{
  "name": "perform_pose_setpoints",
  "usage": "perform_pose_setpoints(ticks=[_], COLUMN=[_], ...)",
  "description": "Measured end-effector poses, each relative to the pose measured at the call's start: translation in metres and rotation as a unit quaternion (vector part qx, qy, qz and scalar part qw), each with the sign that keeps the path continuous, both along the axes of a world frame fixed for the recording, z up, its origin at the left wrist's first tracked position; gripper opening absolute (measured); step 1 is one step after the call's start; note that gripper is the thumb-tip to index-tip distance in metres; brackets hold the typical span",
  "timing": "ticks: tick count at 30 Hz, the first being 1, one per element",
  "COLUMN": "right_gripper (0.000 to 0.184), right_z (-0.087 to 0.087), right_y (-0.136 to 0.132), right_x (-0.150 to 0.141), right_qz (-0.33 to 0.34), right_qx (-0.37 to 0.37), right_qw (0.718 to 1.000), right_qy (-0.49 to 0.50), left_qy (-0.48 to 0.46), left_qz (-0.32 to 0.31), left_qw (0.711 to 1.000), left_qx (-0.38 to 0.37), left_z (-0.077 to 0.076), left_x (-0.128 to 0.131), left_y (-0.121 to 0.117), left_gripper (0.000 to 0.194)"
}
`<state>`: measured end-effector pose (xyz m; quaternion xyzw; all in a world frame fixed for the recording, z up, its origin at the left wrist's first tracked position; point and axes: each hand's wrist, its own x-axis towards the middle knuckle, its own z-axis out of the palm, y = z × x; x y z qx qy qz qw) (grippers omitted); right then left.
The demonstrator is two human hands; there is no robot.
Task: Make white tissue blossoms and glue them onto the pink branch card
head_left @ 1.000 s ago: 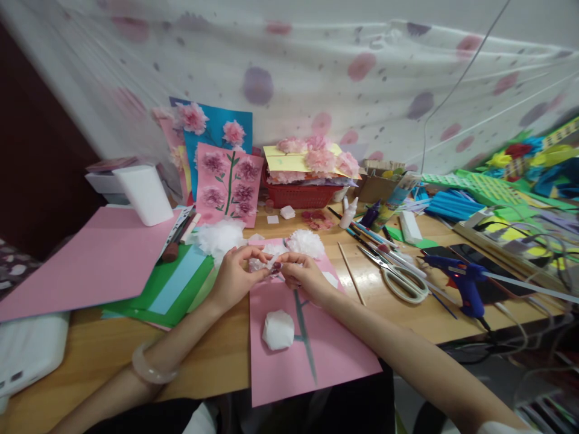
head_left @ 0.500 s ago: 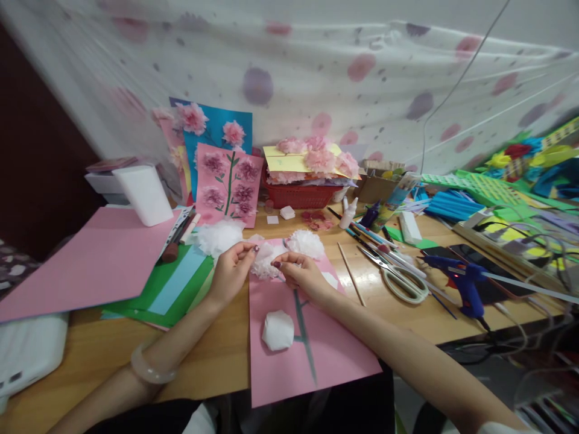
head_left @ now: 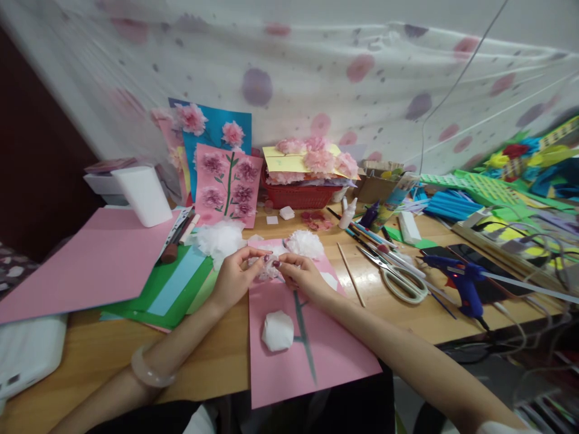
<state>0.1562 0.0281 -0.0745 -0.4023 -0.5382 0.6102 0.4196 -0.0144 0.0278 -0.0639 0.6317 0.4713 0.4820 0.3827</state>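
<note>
My left hand and my right hand meet over a white tissue-paper flower, each with thumb and fingers pinched on its ruffled layers. The flower is partly hidden by my fingers. It sits at the upper left of a pink sheet of paper with a dark green stem painted on it. A second fluffy white tissue flower is on the sheet's top edge. Lower left on the sheet lies a flat white tissue stack; another white piece shows beside my right wrist.
To the right lie a wooden stick, scissors and a blue glue gun with a cord. Loose white tissue and green paper are on the left. Behind stand a finished pink flower picture and a red basket.
My left hand has moved right and slightly down, from beside the flower onto it. Its fingertips are now close to those of my right hand, which has barely shifted.
</note>
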Motion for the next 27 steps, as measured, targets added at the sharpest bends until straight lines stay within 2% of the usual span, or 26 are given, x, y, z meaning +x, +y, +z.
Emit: perform_pose_setpoints(ticks=[7,14,16,18,22,24,25,27], right_gripper=[0.024,0.020,0.020,0.020,0.019,0.020,0.021,0.024], right_z=[-0.002,-0.004,-0.003,-0.001,0.000,-0.002,-0.003,-0.005], right_y=[0.001,0.003,0.002,0.001,0.000,0.000,0.001,0.002], right_x=[0.000,0.000,0.000,-0.001,-0.001,-0.001,-0.001,-0.001], right_qz=[-0.008,-0.009,-0.009,-0.013,-0.021,-0.021,-0.020,-0.020], right_qx=[0.008,0.003,-0.003,-0.010,-0.014,-0.017,-0.017,-0.010], right_qw=[1.000,1.000,1.000,1.000,1.000,0.999,0.999,0.999], right_qy=[-0.024,-0.017,-0.015,-0.009,-0.008,-0.017,-0.024,-0.039], left_qy=[-0.073,-0.083,-0.073,-0.059,-0.041,-0.005,0.030,0.123], left_qz=[0.012,0.041,0.079,0.144,0.260,0.303,0.308,0.273], left_qw=[0.996,0.996,0.994,0.987,0.964,0.950,0.946,0.941], left_qx=[-0.046,-0.019,0.002,0.025,0.044,0.074,0.102,0.160], left_z=[-0.001,-0.001,-0.004,-0.006,-0.006,-0.003,-0.001,0.002], left_x=[0.000,-0.001,-0.006,-0.015,-0.040,-0.045,-0.045,-0.038], left_y=[0.004,0.006,0.011,0.021,0.040,0.043,0.041,0.033], left_gripper=[0.022,0.025,0.026,0.028,0.029,0.038,0.042,0.038])
